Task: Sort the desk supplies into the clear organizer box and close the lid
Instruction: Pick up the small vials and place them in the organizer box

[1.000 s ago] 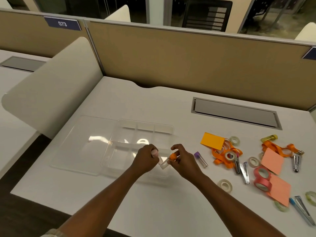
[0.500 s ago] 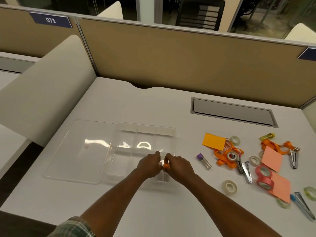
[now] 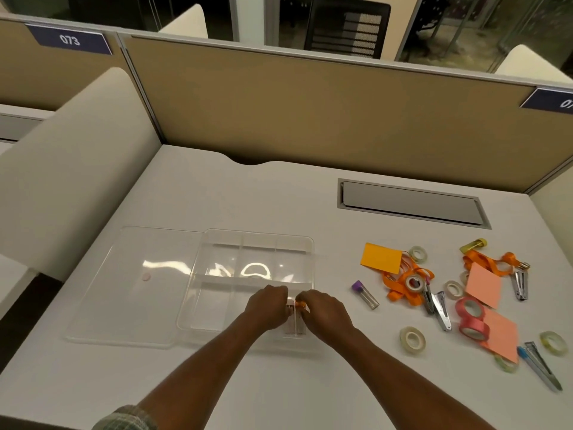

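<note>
Head view: the two hands meet over the near right compartment of the clear organizer box (image 3: pixel 258 239). The right hand (image 3: pixel 325 315) has its fingers curled and pinches the orange cap of a small clear tube (image 3: pixel 299 304), whose body points toward the near wall of that compartment. The left hand (image 3: pixel 268 307) is curled too, its fingertips touching the same spot. I cannot tell whether it grips anything. A plaid sleeve (image 3: pixel 127 418) shows at the near edge on the left forearm.

The box sits open on the white tabletop (image 3: pixel 279 197), and its other compartments show only glare. Its clear lid (image 3: pixel 130 290) lies flat on the tabletop, touching the box's left side.

To the right of the hands, apart from the box, lies a purple-capped tube (image 3: pixel 365 294). Further right the remaining supplies are scattered:
- an orange sticky note (image 3: pixel 381 258)
- an orange lanyard (image 3: pixel 409 293) with a tape roll on it
- a clear tape roll (image 3: pixel 412 339) nearest the right arm
- pink tape rolls (image 3: pixel 471 318) beside salmon sticky notes (image 3: pixel 500 335)
- several metal clips (image 3: pixel 440 310)
- a yellow-capped tube (image 3: pixel 473 245) at the far side

A grey hatch (image 3: pixel 409 204) is set in the far tabletop before the tan partition (image 3: pixel 310 103).
</note>
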Action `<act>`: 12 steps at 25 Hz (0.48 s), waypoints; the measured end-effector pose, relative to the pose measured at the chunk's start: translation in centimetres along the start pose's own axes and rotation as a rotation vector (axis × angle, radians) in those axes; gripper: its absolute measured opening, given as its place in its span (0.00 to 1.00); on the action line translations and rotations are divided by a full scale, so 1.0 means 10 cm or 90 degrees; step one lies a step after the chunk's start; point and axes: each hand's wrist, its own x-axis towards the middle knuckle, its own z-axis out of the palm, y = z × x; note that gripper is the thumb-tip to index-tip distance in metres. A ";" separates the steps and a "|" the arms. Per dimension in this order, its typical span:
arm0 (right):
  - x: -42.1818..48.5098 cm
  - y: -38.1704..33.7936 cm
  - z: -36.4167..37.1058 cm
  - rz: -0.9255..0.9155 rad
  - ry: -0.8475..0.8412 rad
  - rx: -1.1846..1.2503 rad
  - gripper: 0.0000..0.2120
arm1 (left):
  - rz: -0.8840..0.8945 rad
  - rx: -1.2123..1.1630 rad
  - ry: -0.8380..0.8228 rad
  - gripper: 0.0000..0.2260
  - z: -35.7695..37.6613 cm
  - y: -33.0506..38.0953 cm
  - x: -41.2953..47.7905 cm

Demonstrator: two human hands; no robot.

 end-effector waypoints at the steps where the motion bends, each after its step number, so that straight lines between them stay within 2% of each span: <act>1: -0.02 0.01 -0.01 -0.009 0.018 0.012 0.09 | 0.002 0.002 0.001 0.12 0.00 0.00 0.00; 6: -0.19 0.12 -0.13 -0.023 0.142 0.029 0.11 | 0.003 0.006 0.043 0.13 -0.04 0.13 0.03; 12: -0.53 0.62 -0.30 0.059 0.180 0.016 0.08 | 0.091 -0.021 0.093 0.10 0.00 0.79 0.17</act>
